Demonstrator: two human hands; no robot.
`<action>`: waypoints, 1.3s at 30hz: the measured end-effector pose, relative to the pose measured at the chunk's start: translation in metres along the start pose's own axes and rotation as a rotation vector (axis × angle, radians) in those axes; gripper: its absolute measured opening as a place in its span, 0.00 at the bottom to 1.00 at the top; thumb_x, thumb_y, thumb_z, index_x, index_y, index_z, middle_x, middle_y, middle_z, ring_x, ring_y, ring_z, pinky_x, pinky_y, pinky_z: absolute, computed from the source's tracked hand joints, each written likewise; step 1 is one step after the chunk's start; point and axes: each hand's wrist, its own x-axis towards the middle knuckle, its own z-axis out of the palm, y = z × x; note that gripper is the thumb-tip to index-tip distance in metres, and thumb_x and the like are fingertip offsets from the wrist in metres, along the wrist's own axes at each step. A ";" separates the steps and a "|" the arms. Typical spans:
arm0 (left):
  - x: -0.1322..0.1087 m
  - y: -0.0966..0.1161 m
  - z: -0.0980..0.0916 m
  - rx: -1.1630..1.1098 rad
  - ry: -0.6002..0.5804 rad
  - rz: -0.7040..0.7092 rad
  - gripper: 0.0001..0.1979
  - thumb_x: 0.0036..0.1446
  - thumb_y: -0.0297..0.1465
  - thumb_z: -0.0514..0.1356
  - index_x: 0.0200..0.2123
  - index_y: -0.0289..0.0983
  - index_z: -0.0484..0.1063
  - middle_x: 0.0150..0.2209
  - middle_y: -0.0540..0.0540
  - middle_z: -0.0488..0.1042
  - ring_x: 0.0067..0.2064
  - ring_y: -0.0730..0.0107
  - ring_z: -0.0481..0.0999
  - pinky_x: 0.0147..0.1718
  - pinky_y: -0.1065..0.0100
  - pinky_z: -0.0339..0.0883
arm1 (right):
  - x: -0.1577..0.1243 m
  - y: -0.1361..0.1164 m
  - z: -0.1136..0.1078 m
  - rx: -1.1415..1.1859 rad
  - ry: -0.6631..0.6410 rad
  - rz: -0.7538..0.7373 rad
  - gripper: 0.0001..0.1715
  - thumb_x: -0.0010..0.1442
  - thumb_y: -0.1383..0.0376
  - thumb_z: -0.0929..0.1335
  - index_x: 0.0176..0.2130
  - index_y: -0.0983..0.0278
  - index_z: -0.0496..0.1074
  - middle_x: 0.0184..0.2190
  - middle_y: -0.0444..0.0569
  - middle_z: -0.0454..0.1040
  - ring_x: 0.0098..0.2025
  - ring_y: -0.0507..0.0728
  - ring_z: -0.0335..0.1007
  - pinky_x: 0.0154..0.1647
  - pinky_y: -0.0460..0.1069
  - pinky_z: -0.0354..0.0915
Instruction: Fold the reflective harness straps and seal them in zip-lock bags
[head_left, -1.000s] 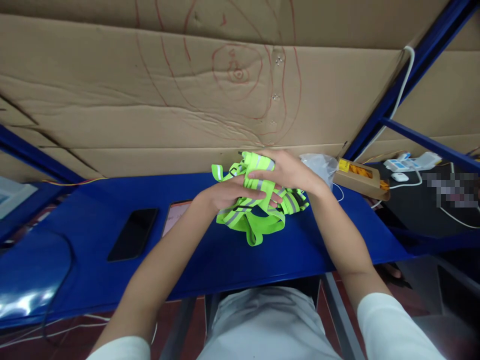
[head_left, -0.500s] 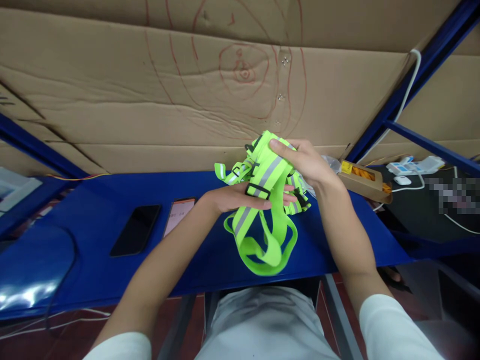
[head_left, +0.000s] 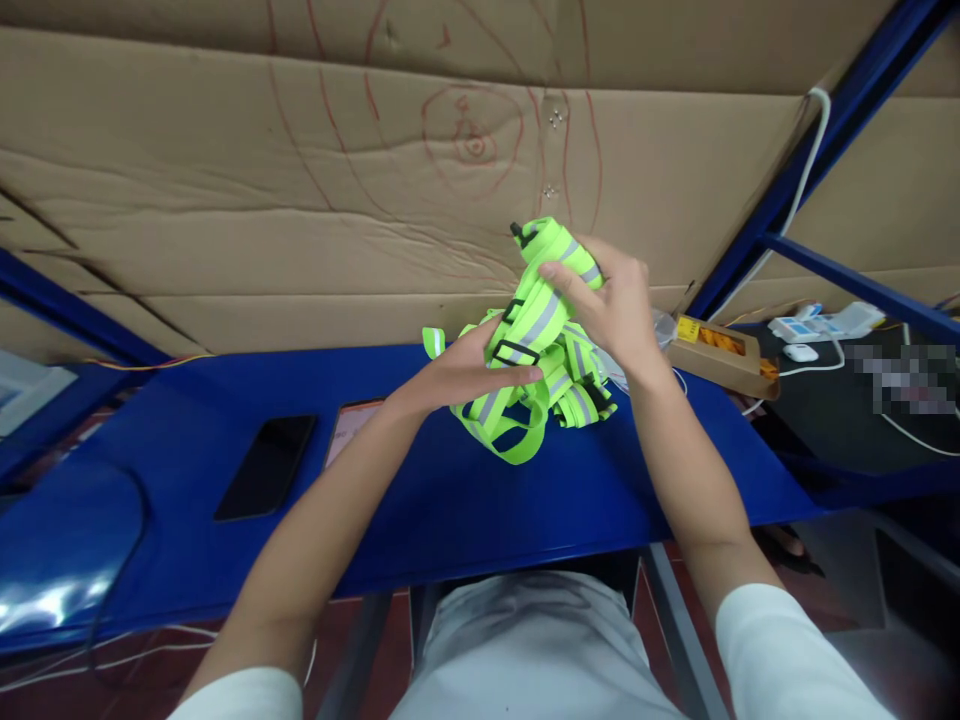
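Observation:
A neon-yellow reflective strap (head_left: 541,322) with grey stripes and black buckles is folded into a bundle above the desk. My right hand (head_left: 616,300) grips its upper end, thumb on top. Lower down, my left hand (head_left: 480,370) is closed around the strap near a black slider buckle, its thumb across the front. A loose loop of the strap hangs below my left hand. Behind, more neon-yellow reflective straps (head_left: 581,400) lie in a pile on the blue desk (head_left: 480,520), partly hidden by my hands.
To the left lie a black phone (head_left: 266,468) and a second phone with a lit screen (head_left: 349,425), partly behind my forearm. A cardboard box (head_left: 720,362) with orange contents stands at the right, near a white power strip (head_left: 829,325). A cardboard wall (head_left: 225,240) rises behind the desk.
The hanging loop has shortened and risen. My right hand has moved slightly up with the folded upper end, and my left hand has shifted a little left and up.

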 end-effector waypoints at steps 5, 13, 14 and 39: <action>-0.001 0.001 -0.003 -0.273 -0.068 0.052 0.48 0.42 0.41 0.77 0.65 0.42 0.63 0.59 0.40 0.74 0.59 0.47 0.73 0.54 0.57 0.71 | -0.002 -0.002 0.009 0.019 -0.042 -0.122 0.25 0.66 0.47 0.68 0.52 0.61 0.75 0.51 0.50 0.78 0.55 0.65 0.71 0.57 0.56 0.64; 0.002 -0.003 0.005 -0.349 -0.001 -0.066 0.28 0.43 0.34 0.77 0.49 0.35 0.76 0.46 0.41 0.80 0.47 0.54 0.80 0.48 0.58 0.74 | -0.007 -0.012 0.021 -0.002 -0.120 -0.087 0.26 0.65 0.45 0.67 0.52 0.59 0.76 0.51 0.51 0.77 0.58 0.67 0.70 0.55 0.56 0.65; 0.002 -0.003 0.008 -0.359 -0.016 -0.082 0.26 0.43 0.33 0.77 0.46 0.34 0.77 0.44 0.41 0.81 0.45 0.56 0.80 0.48 0.58 0.74 | -0.006 -0.011 0.023 0.010 -0.116 -0.059 0.26 0.64 0.44 0.68 0.49 0.60 0.77 0.48 0.51 0.78 0.55 0.67 0.71 0.53 0.56 0.66; -0.004 -0.005 -0.005 -0.463 -0.391 -0.076 0.22 0.54 0.29 0.71 0.53 0.36 0.77 0.48 0.38 0.82 0.53 0.48 0.80 0.54 0.52 0.74 | -0.010 0.004 0.025 0.370 -0.658 0.144 0.26 0.58 0.50 0.75 0.52 0.57 0.71 0.31 0.41 0.76 0.18 0.48 0.66 0.17 0.45 0.62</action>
